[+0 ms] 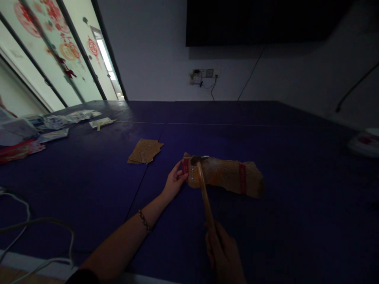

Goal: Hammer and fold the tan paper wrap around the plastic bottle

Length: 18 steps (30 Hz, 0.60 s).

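In the head view, the left hand holds the left end of a cardboard strip lying on the purple counter; the right hand is wrapped around a wooden-handled hammer. Behind, a black screen hangs on the wall, right of red-decorated glass panels.

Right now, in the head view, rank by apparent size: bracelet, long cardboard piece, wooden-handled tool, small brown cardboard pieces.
1. Long cardboard piece
2. Small brown cardboard pieces and wooden-handled tool: too close to rank; the tool is longer but thin, partly hidden by the right hand
3. Bracelet
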Tool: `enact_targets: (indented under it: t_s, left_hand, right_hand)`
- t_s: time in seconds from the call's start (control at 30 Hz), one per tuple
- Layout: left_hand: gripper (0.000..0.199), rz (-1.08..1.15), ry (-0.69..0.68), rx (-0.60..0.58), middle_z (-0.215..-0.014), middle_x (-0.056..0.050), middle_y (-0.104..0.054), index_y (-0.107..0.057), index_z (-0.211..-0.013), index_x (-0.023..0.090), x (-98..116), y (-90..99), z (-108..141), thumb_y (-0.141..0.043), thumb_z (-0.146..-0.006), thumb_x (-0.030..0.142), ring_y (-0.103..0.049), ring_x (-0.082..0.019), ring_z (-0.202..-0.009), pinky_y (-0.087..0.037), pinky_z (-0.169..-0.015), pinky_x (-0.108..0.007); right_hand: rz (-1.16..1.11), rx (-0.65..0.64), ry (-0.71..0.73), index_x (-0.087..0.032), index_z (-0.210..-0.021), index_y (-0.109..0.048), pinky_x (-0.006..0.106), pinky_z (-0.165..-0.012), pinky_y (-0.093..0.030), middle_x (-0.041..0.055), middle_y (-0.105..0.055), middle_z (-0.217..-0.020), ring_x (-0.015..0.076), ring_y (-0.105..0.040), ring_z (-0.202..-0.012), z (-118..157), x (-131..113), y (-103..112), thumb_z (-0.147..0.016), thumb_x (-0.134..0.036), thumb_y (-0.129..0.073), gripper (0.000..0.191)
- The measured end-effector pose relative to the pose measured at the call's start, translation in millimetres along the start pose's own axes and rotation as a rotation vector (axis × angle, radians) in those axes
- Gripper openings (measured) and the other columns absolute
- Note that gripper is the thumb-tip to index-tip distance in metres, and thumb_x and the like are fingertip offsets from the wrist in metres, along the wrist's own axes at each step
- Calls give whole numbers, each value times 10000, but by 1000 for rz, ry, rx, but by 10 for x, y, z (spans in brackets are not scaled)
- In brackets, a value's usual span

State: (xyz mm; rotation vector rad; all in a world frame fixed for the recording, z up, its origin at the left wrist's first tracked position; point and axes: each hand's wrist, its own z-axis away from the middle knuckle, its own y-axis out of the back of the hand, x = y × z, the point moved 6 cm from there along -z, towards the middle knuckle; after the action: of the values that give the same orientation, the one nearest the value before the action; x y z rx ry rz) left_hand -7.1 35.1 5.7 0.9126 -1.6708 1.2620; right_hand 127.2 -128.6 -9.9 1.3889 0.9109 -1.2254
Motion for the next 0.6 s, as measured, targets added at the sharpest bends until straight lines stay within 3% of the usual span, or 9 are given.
enact_targets:
  t_s: [0.13,0.4,0.6]
  left_hand:
    - [543,18,10,46,-950,-78,-661,-479,-1126,148,-23,35,-12,-673,-630,254,-621,-177,-821,-457,-776,-294]
    - [491,91,-7,34,-873,-48,-676,-508,-1062,164,4,14,-7,-688,-609,225,-631,-154,-725,-477,-707,-273]
    - [482,129,24,39,-826,-33,-679,-508,-1044,167,-15,9,-16,-692,-601,206,-628,-140,-669,-478,-634,-248]
  right_hand:
    - [21,-11,-16,-148,-890,-584,169,-306,-333,-8,-500,-491,89,-433,-361,34,-11,1,-758,-568,-403,476]
    - [106,40,39,-152,-910,-602,186,-314,-370,24,-559,-506,109,-481,-354,149,23,64,-782,-554,-369,482]
    - [189,87,100,-178,-915,-626,248,-498,-484,97,-656,-682,186,-607,-553,182,55,115,-757,-545,-425,447]
